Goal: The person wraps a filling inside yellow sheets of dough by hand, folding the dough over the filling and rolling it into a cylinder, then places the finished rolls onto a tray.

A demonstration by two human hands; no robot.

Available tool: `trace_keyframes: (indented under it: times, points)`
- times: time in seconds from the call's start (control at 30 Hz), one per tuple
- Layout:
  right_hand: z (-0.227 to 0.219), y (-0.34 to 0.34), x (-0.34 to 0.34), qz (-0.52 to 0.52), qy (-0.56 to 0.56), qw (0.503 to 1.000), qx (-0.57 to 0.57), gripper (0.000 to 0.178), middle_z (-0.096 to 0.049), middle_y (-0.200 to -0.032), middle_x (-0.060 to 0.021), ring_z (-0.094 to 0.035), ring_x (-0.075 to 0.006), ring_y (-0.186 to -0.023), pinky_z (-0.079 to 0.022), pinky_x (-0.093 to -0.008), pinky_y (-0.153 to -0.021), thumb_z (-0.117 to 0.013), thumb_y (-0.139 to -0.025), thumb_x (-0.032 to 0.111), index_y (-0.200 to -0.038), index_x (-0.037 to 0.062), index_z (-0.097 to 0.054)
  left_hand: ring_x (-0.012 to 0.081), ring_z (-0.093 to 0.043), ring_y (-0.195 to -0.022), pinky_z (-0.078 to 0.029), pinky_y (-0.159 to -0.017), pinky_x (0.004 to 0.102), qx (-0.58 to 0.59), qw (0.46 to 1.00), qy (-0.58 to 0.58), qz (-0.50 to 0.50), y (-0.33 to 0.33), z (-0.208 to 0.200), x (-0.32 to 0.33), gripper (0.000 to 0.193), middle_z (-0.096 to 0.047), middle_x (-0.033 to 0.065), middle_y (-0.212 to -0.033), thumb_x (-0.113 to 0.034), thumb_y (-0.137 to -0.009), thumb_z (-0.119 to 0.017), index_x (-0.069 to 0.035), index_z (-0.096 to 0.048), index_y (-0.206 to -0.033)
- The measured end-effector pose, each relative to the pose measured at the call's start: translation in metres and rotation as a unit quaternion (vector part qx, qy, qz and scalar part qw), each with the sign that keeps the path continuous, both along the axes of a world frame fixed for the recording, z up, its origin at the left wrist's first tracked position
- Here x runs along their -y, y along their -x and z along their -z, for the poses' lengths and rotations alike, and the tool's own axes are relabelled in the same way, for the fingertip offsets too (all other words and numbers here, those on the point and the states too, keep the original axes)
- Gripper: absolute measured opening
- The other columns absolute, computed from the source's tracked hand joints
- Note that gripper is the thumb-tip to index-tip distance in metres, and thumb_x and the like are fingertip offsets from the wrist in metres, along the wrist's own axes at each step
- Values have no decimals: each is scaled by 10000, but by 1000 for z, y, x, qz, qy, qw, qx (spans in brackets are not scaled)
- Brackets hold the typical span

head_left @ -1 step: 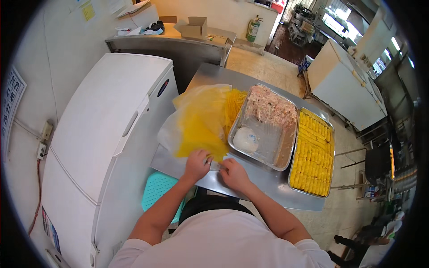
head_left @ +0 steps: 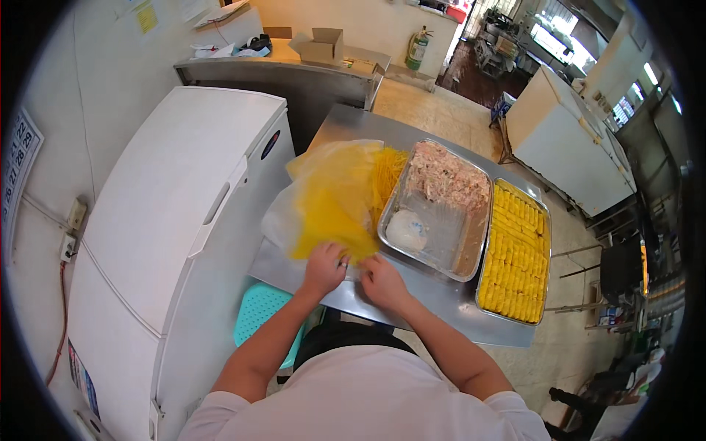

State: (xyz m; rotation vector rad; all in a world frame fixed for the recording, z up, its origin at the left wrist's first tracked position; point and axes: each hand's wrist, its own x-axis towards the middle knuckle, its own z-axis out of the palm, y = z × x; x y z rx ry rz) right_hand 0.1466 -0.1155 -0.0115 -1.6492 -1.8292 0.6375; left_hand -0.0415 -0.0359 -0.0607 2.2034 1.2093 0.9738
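A thin yellow wrapper sheet lies on the steel table, its near edge under my fingers. My left hand has its fingers curled closed on that edge. Just to its right, my right hand pinches the sheet's near right corner; the fingertips are partly hidden. A translucent plastic bag spreads under and around the sheet. Beyond it are thin yellow strips. The deep metal tray to the right contains pinkish minced filling and a round white lump.
A shallow tray at the right is filled with rows of yellow rolls. The white chest freezer borders the table on the left. A turquoise stool stands below the near left edge. Another white freezer stands far right.
My right hand has shifted very slightly away from me and to the left, along the sheet's near edge. My left hand stays closed at nearly the same spot.
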Motion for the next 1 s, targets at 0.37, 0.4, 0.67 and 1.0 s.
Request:
trace_keyframes:
  times: [0.37,0.4,0.67,1.0]
  points:
    - [19,46,-122,159,99,959,213,191,-713,-1170,-249,-742,-427,-997,-597,-530,-877,-638,-956,142,-1059,26,-750,428,-570,-1272,-453,-1109,535,-55,996,24,-59,53,28,-49,508,-622,210,-1387,-188,-876,-784,-3,-642,-1327]
    - [19,48,-121,155,100,959,216,191,-713,-1170,-249,-742,-427,-997,-597,-530,-877,-638,-956,142,-1059,26,-750,432,-566,-1281,-450,-1121,536,-44,997,31,-55,56,29,-50,520,-617,216,-1391,-180,-871,-786,4,-634,-1334]
    - [37,26,-89,152,-9,988,-19,144,-735,-803,-190,-721,-311,-734,-556,-432,-688,-750,-889,120,-964,-3,-743,468,-532,-1348,-441,-1152,542,13,997,30,-63,42,11,-81,673,-574,245,-1464,-88,-830,-792,9,-540,-1446]
    - [7,4,-59,140,111,977,-119,226,-773,-973,-111,-715,-179,-860,-573,-339,-807,-740,-955,83,-1157,-18,-741,136,-626,-820,-524,-761,339,70,939,329,75,26,-48,-124,266,-717,58,-886,-202,-971,-820,19,-723,-1083]
